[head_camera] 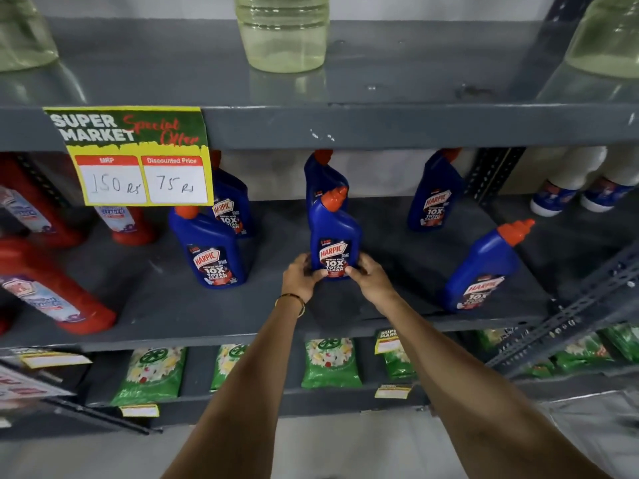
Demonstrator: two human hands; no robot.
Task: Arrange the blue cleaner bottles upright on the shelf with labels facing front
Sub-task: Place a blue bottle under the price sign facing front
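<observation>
Several blue cleaner bottles with orange caps stand on the grey middle shelf (397,299). The front centre bottle (333,233) is upright, label to the front; my left hand (300,276) and my right hand (366,274) grip its base from either side. Right behind it stands another blue bottle (321,178). A front left bottle (209,248) and a back left bottle (230,202) show their labels. Further right are a back right bottle (434,191) and a front right bottle (484,271), both labels forward.
Red cleaner bottles (52,292) fill the shelf's left end; white bottles (581,188) stand at far right. A yellow price sign (138,157) hangs from the upper shelf, which carries clear jugs (281,32). Green packets (330,363) line the shelf below. A slotted upright (567,323) crosses at right.
</observation>
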